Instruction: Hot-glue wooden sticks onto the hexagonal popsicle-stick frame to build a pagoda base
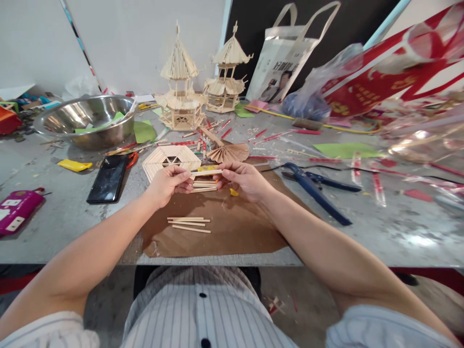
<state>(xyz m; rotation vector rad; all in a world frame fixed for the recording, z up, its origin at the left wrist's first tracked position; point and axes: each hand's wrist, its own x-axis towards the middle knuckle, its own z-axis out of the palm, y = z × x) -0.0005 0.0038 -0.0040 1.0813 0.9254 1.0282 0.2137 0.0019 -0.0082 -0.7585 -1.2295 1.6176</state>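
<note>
Between my two hands is a thin wooden stick (206,172), held level above a brown sheet (232,232). My left hand (167,184) pinches its left end, and my right hand (243,180) pinches its right end. Just under the held stick lie several more sticks (203,186), partly hidden by my fingers. Closer to me, a few loose sticks (189,222) rest on the sheet. Behind my left hand lies a flat hexagonal stick frame (154,162) with an open middle. A folded brown paper fan shape (230,152) sits beyond my right hand.
Two stick pagodas (180,104) stand at the back. To the left are a metal bowl (105,135), a black phone (107,179), a yellow cutter (74,166) and a purple box (23,210). Blue-handled cutters (317,193) lie at right, near green paper (350,150) and scattered red scraps.
</note>
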